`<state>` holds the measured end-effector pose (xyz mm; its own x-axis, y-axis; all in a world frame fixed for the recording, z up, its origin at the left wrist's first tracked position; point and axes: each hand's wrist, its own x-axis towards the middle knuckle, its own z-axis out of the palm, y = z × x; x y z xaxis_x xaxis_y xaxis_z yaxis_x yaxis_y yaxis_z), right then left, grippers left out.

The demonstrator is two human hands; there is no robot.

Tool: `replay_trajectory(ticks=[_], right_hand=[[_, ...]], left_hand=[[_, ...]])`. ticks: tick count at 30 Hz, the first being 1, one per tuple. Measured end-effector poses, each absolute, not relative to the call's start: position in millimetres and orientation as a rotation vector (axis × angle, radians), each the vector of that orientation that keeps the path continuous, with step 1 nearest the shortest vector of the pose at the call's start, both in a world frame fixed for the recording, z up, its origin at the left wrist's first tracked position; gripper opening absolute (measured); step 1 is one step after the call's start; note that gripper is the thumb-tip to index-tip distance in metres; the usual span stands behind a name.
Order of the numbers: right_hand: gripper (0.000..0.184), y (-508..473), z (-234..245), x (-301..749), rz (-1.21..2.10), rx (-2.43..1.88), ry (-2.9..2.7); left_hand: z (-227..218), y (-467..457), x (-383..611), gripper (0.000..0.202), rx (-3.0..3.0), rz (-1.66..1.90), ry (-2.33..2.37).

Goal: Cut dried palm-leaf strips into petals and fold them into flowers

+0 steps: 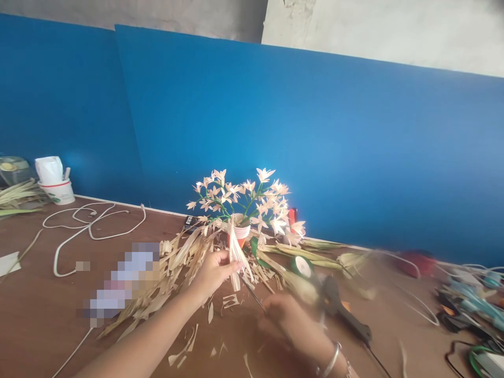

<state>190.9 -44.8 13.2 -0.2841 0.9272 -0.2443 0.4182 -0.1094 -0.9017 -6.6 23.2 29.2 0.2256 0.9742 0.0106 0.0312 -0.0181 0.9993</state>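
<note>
- Husk (pixel 235 249), pale, dry and ridged, stands pinched in your left hand (pixel 214 269), thumb against fingers, seemingly to steady it.
- Right hand (pixel 285 316), blurred, curls around your slim dark metal tool (pixel 254 295), its tip angled toward the husk.

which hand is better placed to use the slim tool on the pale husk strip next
Probably the right hand: though blurred, it holds the slim tool, angled toward the pale husk strip. The left hand pinches that strip, so it seems better suited to steadying it.

Nothing is legible: the white marks (pixel 189 220) on the black box (pixel 191 227) seem too small to read.
</note>
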Motion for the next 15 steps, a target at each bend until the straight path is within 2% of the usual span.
replay_trajectory(ticks=[6, 15], right_hand=[[0.046, -44.7, 3.1, 190.7, 1.442, -1.414, -1.594], [0.038, -44.2, 12.7, 191.8, 1.383, -1.470, -1.702]], left_hand=[[22.0, 23.2, -5.8, 0.027, 1.365, 1.037, 1.054], [25.2, 22.9, -6.9, 0.028, 1.366, 1.031, 1.021]])
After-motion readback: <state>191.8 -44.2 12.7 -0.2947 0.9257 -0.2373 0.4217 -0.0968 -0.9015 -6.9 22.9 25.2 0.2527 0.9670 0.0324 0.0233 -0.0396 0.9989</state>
